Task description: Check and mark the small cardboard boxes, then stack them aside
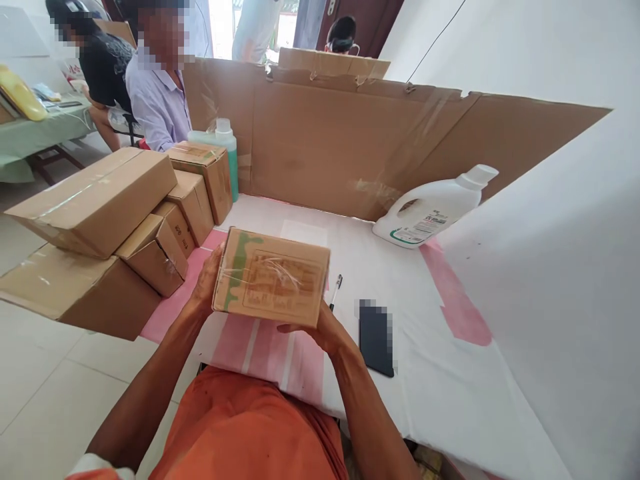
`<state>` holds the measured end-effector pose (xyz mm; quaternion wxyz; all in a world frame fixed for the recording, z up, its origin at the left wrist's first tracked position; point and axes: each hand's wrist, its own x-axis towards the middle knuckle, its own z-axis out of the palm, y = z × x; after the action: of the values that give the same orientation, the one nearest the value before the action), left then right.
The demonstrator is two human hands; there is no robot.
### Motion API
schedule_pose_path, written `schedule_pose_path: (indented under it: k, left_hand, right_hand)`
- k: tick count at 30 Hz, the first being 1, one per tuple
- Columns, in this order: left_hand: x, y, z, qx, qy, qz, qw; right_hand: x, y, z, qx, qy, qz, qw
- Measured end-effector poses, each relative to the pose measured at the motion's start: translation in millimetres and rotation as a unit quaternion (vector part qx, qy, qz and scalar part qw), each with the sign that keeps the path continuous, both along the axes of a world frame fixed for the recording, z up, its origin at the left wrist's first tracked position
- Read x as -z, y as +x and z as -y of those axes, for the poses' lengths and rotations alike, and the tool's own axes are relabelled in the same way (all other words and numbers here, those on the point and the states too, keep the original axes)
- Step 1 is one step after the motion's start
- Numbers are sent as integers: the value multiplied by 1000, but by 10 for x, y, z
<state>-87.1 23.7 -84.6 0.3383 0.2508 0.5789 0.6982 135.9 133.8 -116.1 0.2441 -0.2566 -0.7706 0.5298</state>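
Orange clothing [250, 427] is nearest, with two bare forearms reaching past it to a printed carton [273, 280]. Both hands are closed around the carton: the left hand [206, 283] lies along its left side, and the right hand [320, 328] cups its lower right corner, fingers running under the near edge. Holding it from opposite sides probably steadies the weight and leaves the printed face uncovered. The forearms converge on it from wide apart. Whether its underside touches the bench [450, 400] is hidden.

Right of the carton lie a pen [337, 290], just beside it, and a dark flat device [376, 340], perhaps put aside within reach. Left of the carton, brown boxes [95, 200] are grouped, one lying on top, likely to save room.

Beyond the carton to the right, a white jug [430, 213] rests by the wall; its lean may be lens slant. Farthest back, a cardboard screen [325, 140] spans behind the carton, seemingly dividing off a co-worker in a pale shirt [157, 100].
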Motion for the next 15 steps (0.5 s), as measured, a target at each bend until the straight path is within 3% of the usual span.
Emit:
schedule_pose_path:
  k: [2,3,6,11,15]
  left_hand:
    - [109,-19,-45,-9,-2,65,998]
    - [153,-28,-70,-18,3,74,997]
    - [219,-57,-135,-27,25,75,997]
    - [242,-107,-143,-27,-46,46,998]
    - [313,-141,-95,15,-65,-1,998]
  right_hand:
    - [-35,24,-19,24,-152,-5,988]
    - [-56,13,-34,57,-167,2,984]
    - [-128,-115,-86,113,-119,-4,986]
    - [-176,-338,-175,75,-157,-61,983]
    - [-120,-321,-280,50,-162,-88,982]
